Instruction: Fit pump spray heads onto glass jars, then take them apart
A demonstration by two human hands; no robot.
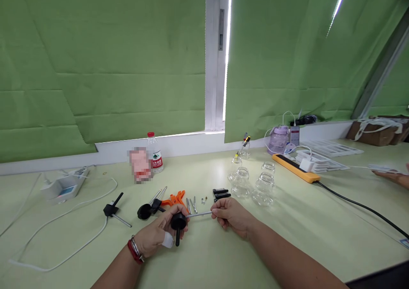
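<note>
My left hand, with a white wrap on the thumb, holds a round black plastic part with a short black peg pointing down. A thin metal rod runs from this part to my right hand, whose fingertips pinch its far end. Just beyond my left hand lie another round black part with metal rods and orange spring clamps. Loose metal rods, tiny metal bits and black slotted pieces lie past my hands. A black part with a crossing rod lies farther left.
Several clear glass jars stand right of centre. Behind are a water bottle and a purple jug. An orange power strip trails a black cable to the right; a white power strip lies left. Another person's hand shows at the right edge.
</note>
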